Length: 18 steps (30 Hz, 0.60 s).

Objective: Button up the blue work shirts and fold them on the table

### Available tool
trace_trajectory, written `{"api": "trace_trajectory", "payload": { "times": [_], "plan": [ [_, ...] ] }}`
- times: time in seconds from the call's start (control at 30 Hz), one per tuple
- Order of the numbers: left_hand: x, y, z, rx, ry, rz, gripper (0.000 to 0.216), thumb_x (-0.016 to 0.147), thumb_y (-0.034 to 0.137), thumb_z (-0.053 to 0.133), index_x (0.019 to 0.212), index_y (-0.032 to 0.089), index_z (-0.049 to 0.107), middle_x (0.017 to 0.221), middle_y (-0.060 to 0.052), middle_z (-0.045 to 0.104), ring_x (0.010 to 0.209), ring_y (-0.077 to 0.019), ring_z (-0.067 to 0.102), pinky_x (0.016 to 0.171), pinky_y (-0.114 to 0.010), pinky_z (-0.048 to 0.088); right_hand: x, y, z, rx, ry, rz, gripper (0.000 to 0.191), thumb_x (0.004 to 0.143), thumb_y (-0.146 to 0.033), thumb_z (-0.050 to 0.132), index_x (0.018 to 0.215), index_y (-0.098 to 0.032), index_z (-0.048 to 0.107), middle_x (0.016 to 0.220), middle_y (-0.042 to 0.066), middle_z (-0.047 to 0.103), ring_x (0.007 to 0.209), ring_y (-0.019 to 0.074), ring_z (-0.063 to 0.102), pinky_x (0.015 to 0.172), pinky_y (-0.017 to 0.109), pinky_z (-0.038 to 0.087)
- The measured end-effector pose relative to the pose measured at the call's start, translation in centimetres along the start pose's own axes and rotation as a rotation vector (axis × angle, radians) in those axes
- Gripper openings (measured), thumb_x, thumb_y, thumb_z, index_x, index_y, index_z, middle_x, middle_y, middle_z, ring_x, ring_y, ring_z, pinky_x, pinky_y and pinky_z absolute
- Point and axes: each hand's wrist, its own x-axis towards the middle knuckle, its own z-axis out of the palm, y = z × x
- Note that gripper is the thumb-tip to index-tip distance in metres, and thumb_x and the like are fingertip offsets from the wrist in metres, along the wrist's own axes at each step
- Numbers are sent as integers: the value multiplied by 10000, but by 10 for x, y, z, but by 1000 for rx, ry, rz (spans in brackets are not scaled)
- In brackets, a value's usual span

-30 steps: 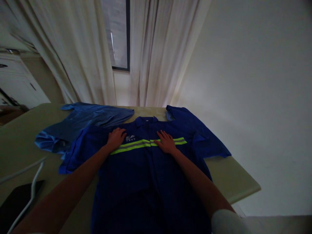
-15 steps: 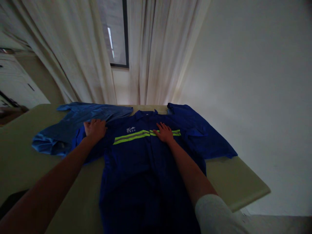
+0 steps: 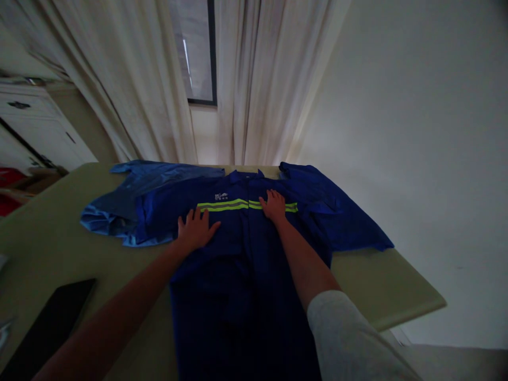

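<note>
A dark blue work jacket (image 3: 246, 264) with a yellow-green reflective stripe (image 3: 226, 205) across the chest lies spread face up on a pale table (image 3: 381, 288). My left hand (image 3: 195, 230) lies flat on the jacket just below the stripe's left end, fingers spread. My right hand (image 3: 273, 205) rests flat on the stripe right of the front placket, fingers extended. The jacket's right sleeve (image 3: 349, 227) reaches toward the table's right edge. A lighter blue garment (image 3: 130, 198) lies crumpled under the jacket's left shoulder.
A dark flat object (image 3: 47, 325) lies on the table at lower left. White curtains (image 3: 254, 79) and a window hang behind the table; a plain wall is to the right. White cabinets (image 3: 35, 127) stand at far left.
My left hand went out to the jacket's left shoulder, then came back down and inward to the chest below the stripe. My right hand stayed on the stripe. The view shifted slightly.
</note>
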Motion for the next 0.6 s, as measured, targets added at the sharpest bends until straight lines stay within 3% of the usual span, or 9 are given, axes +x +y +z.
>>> {"api": "trace_trajectory", "payload": {
  "times": [0.1,0.23,0.33,0.43,0.5,0.6],
  "plan": [
    [-6,-18,23,-23,42,74,713,1011,623,326,1576,199,419,1670,-182,337,1542,-404,278,1218,-665,172,-10,-7,-12,32,124,-62,514,1055,-380,333,1433,-101,543,1456,204,551,1374,332,412,1162,458,256],
    [3,-43,19,-63,120,130,606,1044,506,301,1508,175,506,1599,-162,464,1499,-347,373,1239,-564,200,-38,-27,-38,135,121,-199,438,1050,-333,365,1368,-134,590,1317,171,622,1249,307,500,1107,431,332],
    [-1,-42,8,-56,206,159,531,1064,401,250,1334,153,634,1384,-176,633,1362,-316,516,1166,-481,343,-87,-50,-69,296,-5,-376,380,1067,-363,389,1280,-170,638,1173,128,675,1117,262,581,1039,389,408],
    [-13,-31,-1,-9,162,172,476,1057,304,252,1224,174,678,1209,-170,683,1201,-306,607,1019,-433,462,-164,-71,-104,399,-307,-662,354,1040,-484,515,1218,-216,663,1128,84,694,1070,234,623,993,362,455],
    [-24,-23,-6,15,94,147,430,1029,242,303,1250,172,665,1225,-179,673,1179,-312,618,958,-421,490,-220,-79,-124,352,-405,-772,562,908,-595,694,1338,-242,613,1252,95,667,1189,266,593,1076,411,421],
    [-51,-7,-14,-37,1,158,467,1017,285,375,1435,160,543,1374,-196,625,1254,-336,600,990,-451,484,-286,-76,-137,240,-429,-787,976,754,-603,826,1573,-295,392,1553,124,477,1423,338,424,1190,508,313]
  ]
}}
